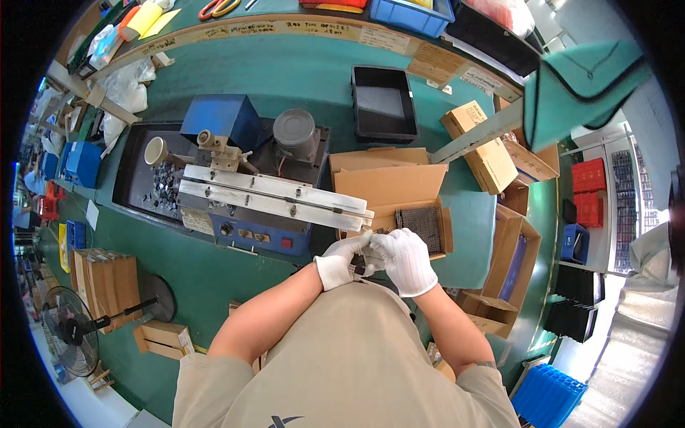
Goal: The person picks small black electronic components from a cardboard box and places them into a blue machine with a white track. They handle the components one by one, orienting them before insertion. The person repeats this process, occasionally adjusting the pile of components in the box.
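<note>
Right at the middle, a small dark piece (359,265) sits low between the hands, close against the wearer's front, too tiny and shaded to read its shape. The white-gloved left hand (347,251) is curled beside it; the white-gloved right hand (404,260) has its fingers bunched, tips meeting the left's, and whether either is clamped on the piece I can't tell. Just beyond, two long pale metal rails (278,196) end near the fingertips. And look at the open brown cardboard carton (389,182): tight rows of thin dark parts (419,224) already stand in it, so packing looks well under way. Plenty seems left, though: loose glossy black pieces (165,187) lie scattered across the machine's dark tray (132,167).
</note>
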### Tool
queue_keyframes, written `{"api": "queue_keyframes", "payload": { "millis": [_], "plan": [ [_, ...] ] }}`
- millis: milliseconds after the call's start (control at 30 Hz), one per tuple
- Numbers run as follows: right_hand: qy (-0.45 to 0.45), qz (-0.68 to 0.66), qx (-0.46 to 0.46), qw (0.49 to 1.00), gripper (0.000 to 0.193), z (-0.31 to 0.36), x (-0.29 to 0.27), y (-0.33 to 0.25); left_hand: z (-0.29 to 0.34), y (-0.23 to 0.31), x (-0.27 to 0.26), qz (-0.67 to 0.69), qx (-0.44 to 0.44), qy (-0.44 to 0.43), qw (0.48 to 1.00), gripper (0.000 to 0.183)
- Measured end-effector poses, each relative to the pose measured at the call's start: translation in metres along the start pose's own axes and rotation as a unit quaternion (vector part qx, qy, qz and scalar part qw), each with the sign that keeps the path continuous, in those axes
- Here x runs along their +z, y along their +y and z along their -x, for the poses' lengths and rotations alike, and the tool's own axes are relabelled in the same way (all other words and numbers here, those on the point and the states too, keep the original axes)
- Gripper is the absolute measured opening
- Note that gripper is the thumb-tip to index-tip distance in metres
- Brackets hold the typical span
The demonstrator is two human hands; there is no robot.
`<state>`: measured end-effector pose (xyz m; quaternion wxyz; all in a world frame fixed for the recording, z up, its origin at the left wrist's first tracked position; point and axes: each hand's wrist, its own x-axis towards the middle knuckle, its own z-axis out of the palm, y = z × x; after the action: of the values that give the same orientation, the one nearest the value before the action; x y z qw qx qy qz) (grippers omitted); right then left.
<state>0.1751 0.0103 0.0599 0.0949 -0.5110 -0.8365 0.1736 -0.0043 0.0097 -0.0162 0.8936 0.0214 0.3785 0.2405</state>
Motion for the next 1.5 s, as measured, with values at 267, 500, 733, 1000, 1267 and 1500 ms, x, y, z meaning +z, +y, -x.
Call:
{"api": "queue_keyframes", "payload": {
  "millis": [267, 500, 733, 1000, 1267, 1500],
  "plan": [
    [0.133, -0.213, 0.026, 0.968, 0.019, -0.001, 0.007, 0.002, 0.003, -0.001, 0.001, 0.005, 0.069, -0.078, 0.994, 0.032],
    [0.155, -0.126, -0.103, 0.974, 0.041, -0.033, -0.032, 0.009, 0.002, 0.004, -0.003, 0.069, -0.003, -0.025, 0.997, 0.037],
    [0.114, -0.076, -0.17, 0.976, 0.049, -0.048, -0.031, 0.002, -0.002, 0.004, -0.01, 0.095, -0.013, -0.017, 0.995, 0.047],
    [0.16, -0.118, -0.088, 0.976, 0.037, -0.035, -0.036, -0.02, 0.009, 0.007, 0.0, 0.142, 0.014, -0.052, 0.988, 0.052],
    [-0.015, -0.009, -0.142, 0.99, 0.026, -0.002, -0.005, -0.019, 0.009, 0.005, -0.003, 0.108, 0.003, -0.075, 0.991, 0.057],
    [-0.001, -0.16, -0.013, 0.987, 0.023, -0.001, -0.009, -0.006, 0.005, 0.002, 0.005, 0.084, 0.024, 0.003, 0.996, 0.048]
  ]
}}
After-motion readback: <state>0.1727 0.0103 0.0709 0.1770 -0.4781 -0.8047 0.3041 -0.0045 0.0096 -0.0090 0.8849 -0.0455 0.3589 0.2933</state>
